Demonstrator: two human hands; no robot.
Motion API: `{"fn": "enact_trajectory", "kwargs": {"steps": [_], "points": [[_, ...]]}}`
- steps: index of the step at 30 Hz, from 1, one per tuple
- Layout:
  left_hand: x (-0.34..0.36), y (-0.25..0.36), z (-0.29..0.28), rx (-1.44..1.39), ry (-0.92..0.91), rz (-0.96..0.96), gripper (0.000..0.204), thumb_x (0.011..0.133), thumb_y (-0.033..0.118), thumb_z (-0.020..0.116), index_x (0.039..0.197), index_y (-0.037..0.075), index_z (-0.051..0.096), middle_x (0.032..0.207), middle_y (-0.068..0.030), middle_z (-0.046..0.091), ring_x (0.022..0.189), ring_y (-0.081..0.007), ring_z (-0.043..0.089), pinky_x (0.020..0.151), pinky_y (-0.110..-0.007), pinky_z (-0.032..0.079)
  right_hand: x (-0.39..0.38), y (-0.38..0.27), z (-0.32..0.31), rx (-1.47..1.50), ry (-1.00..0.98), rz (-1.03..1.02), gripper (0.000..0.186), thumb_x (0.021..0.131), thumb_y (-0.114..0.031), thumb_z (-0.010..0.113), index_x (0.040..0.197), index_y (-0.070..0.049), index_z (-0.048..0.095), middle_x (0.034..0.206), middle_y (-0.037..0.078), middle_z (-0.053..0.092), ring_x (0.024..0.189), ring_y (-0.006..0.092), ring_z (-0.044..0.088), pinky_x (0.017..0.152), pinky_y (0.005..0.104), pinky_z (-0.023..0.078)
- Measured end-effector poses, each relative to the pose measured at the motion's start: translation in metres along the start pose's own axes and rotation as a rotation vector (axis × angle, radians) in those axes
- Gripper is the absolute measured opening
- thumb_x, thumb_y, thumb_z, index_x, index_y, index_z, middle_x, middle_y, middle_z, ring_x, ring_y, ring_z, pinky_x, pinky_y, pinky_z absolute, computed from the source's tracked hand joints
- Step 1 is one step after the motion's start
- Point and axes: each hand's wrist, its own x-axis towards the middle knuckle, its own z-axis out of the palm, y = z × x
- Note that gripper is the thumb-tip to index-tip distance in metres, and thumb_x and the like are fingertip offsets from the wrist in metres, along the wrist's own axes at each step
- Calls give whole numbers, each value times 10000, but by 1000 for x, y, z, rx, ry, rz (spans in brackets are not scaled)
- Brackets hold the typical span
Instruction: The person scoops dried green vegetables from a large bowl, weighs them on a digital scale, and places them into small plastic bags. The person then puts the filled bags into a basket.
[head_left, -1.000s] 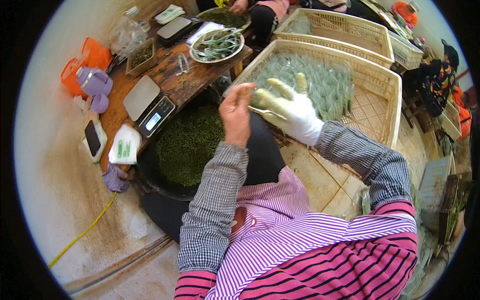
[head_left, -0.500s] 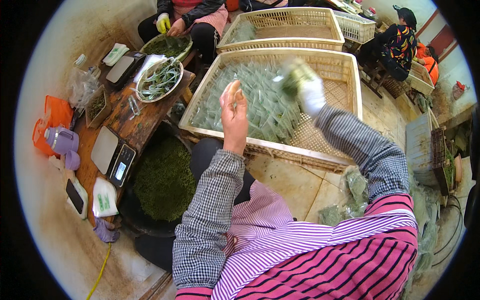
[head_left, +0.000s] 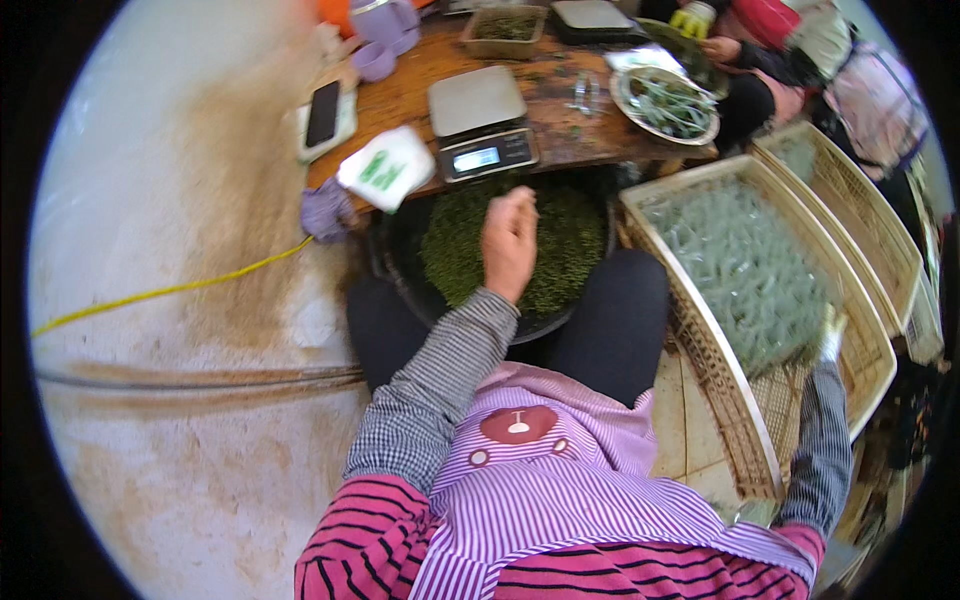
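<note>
My bare left hand (head_left: 510, 242) hovers over a wide black tub (head_left: 388, 262) between my knees, its fingers curled together. What they hold, if anything, does not show. Loose dark-green leaf material (head_left: 570, 240) fills the tub. Out to the right, my right hand (head_left: 831, 333) in a pale glove reaches into a cream plastic crate (head_left: 712, 345), at the edge of the packets; its fingers are small and blurred. Rows of clear packets with green contents (head_left: 745, 265) cover much of the crate's woven bottom.
A wooden table (head_left: 400, 88) ahead carries a digital scale (head_left: 480, 115), white bags (head_left: 388, 168), a phone (head_left: 323, 114) and a bowl of plastic strips (head_left: 668, 105). Another person's yellow-gloved hand (head_left: 692, 18) works beyond. A second crate (head_left: 850, 215) stands behind the first. A yellow cord (head_left: 170, 288) crosses the floor.
My view has swung left toward the tub and table. My left hand has gone from raised fingers to curled over the tub. The right hand, earlier blurred with a green packet, is lower at the crate.
</note>
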Motion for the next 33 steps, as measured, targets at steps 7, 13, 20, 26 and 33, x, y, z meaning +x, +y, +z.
{"fn": "enact_trajectory", "kwargs": {"steps": [7, 13, 20, 26, 33], "points": [[71, -76, -139, 958, 220, 27, 229, 866, 223, 604, 937, 14, 544, 910, -184, 557, 888, -366, 560, 747, -457, 456, -80, -191, 108, -8, -53, -236, 578, 944, -352, 529, 1416, -64, 362, 1406, 141, 424, 1279, 240, 405, 1063, 365, 323], [94, -101, -146, 1000, -41, -8, 174, 886, 177, 560, 847, 8, 556, 850, -205, 573, 823, -382, 589, 726, -475, 473, -240, -309, 293, 338, -607, -124, 403, 918, -168, 576, 1293, -35, 514, 1217, 120, 591, 1127, 210, 550, 1003, 310, 414], [14, -27, -122, 380, 191, 119, 138, 926, 140, 500, 886, 8, 515, 767, -181, 552, 681, -373, 564, 626, -444, 451, -395, -377, 430, 495, -1120, -47, 465, 916, -267, 600, 1292, -9, 508, 1278, 152, 552, 1167, 208, 523, 1000, 289, 398], [-89, -59, -82, -160, 178, -536, 181, 985, 141, 451, 878, -2, 480, 807, -69, 544, 698, -114, 589, 595, -262, 501, -391, -294, 486, 253, -1048, 131, 242, 850, -201, 590, 972, -15, 686, 862, 125, 690, 795, 174, 640, 726, 301, 488], [-55, -62, -128, 666, -529, 85, 261, 832, 312, 648, 932, 96, 542, 895, -102, 579, 680, -283, 609, 542, -365, 491, -367, -322, 502, -506, -1701, -24, 203, 778, -195, 607, 851, -37, 712, 845, 94, 699, 787, 225, 648, 717, 349, 514]]}}
